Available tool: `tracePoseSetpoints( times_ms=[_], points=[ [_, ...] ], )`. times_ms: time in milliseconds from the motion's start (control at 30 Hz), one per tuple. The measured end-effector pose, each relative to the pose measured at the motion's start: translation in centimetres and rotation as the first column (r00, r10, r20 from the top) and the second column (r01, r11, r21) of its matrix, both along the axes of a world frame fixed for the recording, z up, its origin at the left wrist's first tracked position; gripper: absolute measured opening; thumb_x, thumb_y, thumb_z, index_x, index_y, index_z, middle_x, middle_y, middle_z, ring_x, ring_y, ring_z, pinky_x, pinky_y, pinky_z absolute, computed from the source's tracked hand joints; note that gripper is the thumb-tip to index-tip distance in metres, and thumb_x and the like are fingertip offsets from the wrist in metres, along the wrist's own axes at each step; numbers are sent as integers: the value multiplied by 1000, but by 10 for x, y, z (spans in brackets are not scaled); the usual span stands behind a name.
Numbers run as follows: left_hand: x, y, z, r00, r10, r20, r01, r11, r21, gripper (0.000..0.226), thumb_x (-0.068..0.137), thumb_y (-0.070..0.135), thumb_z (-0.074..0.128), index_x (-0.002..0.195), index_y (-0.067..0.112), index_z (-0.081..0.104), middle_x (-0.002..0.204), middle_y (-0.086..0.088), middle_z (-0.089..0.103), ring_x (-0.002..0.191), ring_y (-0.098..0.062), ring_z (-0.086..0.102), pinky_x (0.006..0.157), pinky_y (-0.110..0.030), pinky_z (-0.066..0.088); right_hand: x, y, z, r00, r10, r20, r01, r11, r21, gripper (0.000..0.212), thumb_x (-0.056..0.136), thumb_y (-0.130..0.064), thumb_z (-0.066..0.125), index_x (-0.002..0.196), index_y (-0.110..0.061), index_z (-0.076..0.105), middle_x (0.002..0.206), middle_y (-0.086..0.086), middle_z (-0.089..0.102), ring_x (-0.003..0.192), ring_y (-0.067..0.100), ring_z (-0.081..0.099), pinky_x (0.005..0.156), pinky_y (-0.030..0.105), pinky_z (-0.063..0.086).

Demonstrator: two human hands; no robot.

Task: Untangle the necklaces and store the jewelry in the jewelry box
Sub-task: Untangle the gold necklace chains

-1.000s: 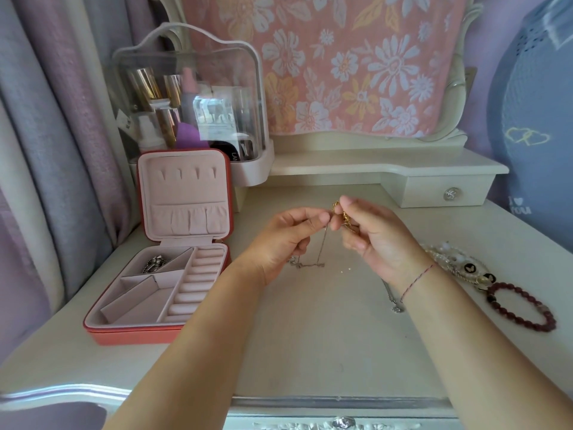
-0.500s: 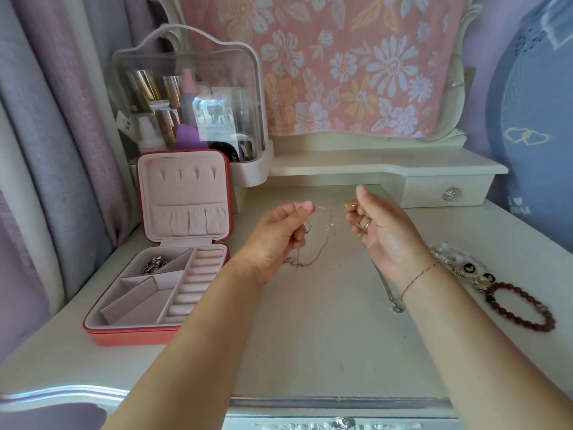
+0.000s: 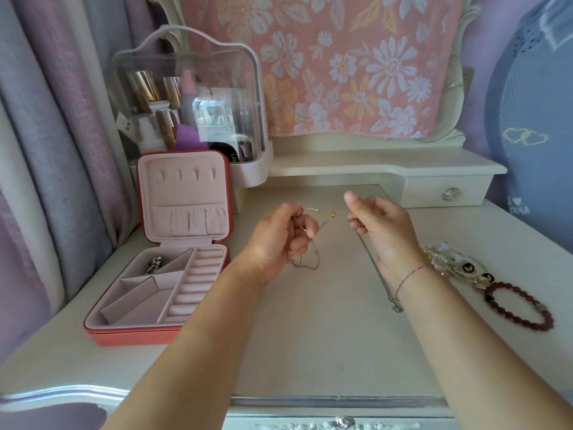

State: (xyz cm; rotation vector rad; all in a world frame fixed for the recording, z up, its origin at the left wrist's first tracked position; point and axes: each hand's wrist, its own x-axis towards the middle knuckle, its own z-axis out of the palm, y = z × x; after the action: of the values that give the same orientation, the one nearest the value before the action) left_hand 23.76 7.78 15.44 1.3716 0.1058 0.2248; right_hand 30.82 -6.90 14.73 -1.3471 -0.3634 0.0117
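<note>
Two hands hold tangled necklaces (image 3: 313, 243) stretched above the dressing table (image 3: 310, 352).
The left hand (image 3: 279, 240) pinches one end of a thin gold chain (image 3: 328, 211) in curled fingers. The right hand (image 3: 381, 228), at its 3 o'clock, pinches the other end between thumb and forefinger, and a silver chain (image 3: 373, 268) dangles from it toward 6 o'clock onto the table. The jewelry box (image 3: 133, 335) stands open at the hands' 8 o'clock; a red bead bracelet (image 3: 521, 305) lies at 4 o'clock.
</note>
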Motion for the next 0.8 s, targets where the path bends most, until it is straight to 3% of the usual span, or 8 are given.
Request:
tracePoseSetpoints(
  times_ms=[33,133,233,367,667,800],
  points=[
    [0,0,-1,1000,16,-9,-16,999,34,41,97,16,34,58,16,46,60,-6,46,41,-13,21,39,-20,23,0,-1,0,1000,20,-18,-20,1000,2,35,80,-34,74,63,-14,51,64,3,57,66,16,49,73,30,39],
    [0,0,-3,999,45,-28,-41,992,117,28,100,20,44,72,17,41,54,2,34,43,-10,18,40,-19,16,-1,-2,4,984,145,-103,-137,987,85,30,72,-36,73,69,-15,52,64,-1,63,62,13,54,68,26,43],
    [-3,-1,-3,1000,29,-3,-28,982,187,5,95,19,59,90,17,59,54,7,30,43,-7,17,42,-19,14,-3,-3,8,951,247,-184,-211,959,191,25,69,-36,68,71,-16,54,64,-1,63,56,11,57,62,22,45],
    [-3,-2,-4,1000,17,20,-22,967,255,8,85,16,71,93,16,72,56,4,40,42,-7,20,41,-18,16,-3,-5,9,941,259,-216,-222,958,182,27,71,-39,67,73,-17,52,58,-1,59,48,10,50,52,20,44],
    [-3,-3,-6,999,50,11,-51,927,372,5,87,10,70,89,14,72,46,15,44,41,-5,25,42,-17,22,-3,-5,10,929,275,-247,-223,949,221,26,70,-36,69,68,-18,51,53,-3,53,44,9,41,45,16,38],
    [-4,-4,-5,998,67,13,-67,918,392,5,87,8,69,88,13,68,59,7,53,36,-1,29,39,-11,25,-4,-4,10,921,286,-264,-231,948,221,24,73,-35,68,69,-17,52,52,-4,51,43,8,40,46,17,36]
  ],
)
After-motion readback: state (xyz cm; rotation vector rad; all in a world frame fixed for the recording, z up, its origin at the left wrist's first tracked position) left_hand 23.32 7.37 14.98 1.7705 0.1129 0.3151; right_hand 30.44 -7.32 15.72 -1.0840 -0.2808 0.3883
